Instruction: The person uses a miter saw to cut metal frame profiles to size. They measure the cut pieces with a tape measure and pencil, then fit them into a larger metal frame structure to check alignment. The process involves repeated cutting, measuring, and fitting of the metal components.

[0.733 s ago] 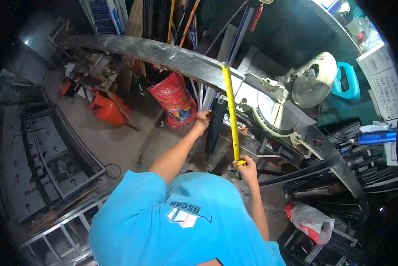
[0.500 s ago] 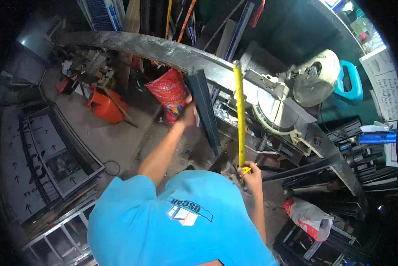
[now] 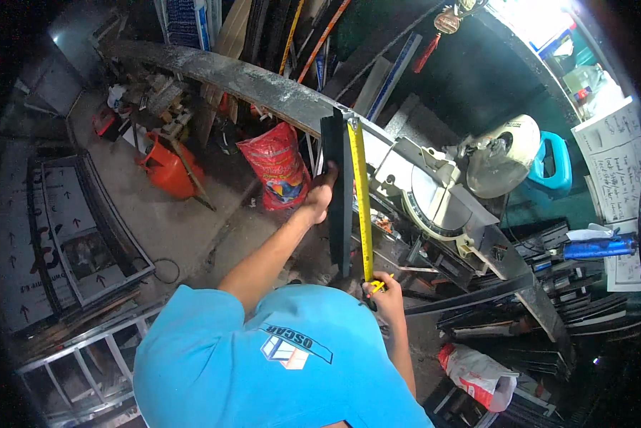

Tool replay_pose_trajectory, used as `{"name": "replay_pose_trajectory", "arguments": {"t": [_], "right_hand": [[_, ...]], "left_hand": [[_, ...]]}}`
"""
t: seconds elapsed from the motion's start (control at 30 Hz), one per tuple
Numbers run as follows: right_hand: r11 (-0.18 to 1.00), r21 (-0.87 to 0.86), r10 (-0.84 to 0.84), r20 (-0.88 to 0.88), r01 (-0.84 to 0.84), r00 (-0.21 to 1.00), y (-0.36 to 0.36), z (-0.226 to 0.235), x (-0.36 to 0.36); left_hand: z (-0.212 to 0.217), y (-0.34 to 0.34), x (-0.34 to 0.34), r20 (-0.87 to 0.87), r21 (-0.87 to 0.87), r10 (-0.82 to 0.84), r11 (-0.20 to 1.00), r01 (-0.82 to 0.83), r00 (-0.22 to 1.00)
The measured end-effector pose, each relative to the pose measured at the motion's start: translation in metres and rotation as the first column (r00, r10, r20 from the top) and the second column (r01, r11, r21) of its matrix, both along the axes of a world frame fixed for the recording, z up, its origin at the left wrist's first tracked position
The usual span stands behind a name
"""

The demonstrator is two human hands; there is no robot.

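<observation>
My left hand is closed round the long side of a dark grey metal profile, held lengthwise in front of me. My right hand, lower and to the right, grips a tape measure; its case is mostly hidden by the fingers. From there the yellow tape blade runs out straight along the profile's right side, its far tip at the profile's far end. Between the right fingers a small yellow and black piece pokes out, too small to name surely.
A long workbench crosses ahead, bearing a mitre saw with a turquoise handle. A red sack and an orange container stand on the floor at left. Framed panels lie far left; a white-red bag sits lower right.
The tape blade has swung left until its tip meets the profile's far end. My left hand has shifted right with the profile, which now stands straighter, and my right hand has moved slightly left and nearer.
</observation>
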State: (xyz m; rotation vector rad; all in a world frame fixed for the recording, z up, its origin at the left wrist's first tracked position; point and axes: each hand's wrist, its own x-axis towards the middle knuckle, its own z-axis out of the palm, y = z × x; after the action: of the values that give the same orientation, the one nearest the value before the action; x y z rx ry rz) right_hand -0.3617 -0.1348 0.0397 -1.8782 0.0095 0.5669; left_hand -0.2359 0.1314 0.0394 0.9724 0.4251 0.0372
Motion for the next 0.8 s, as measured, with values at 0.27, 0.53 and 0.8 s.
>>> {"name": "replay_pose_trajectory", "arguments": {"t": [0.27, 0.53, 0.8], "right_hand": [[0.997, 0.072, -0.019, 0.0, 0.019, 1.0, 0.006, -0.006, 0.002], [0.999, 0.01, 0.043, -0.034, -0.043, 0.998, 0.0, -0.006, 0.003], [0.949, -0.302, 0.115, 0.069, -0.089, 0.991, -0.056, 0.013, 0.012]], "left_hand": [[-0.011, 0.001, -0.003, -0.08, 0.096, -0.003, 0.995, 0.01, 0.997], [-0.006, -0.006, -0.008, -0.066, 0.08, 0.136, 0.988, -0.131, 0.988], [-0.051, 0.11, 0.033, -0.073, -0.419, 0.131, 0.896, -0.15, 0.989]]}}
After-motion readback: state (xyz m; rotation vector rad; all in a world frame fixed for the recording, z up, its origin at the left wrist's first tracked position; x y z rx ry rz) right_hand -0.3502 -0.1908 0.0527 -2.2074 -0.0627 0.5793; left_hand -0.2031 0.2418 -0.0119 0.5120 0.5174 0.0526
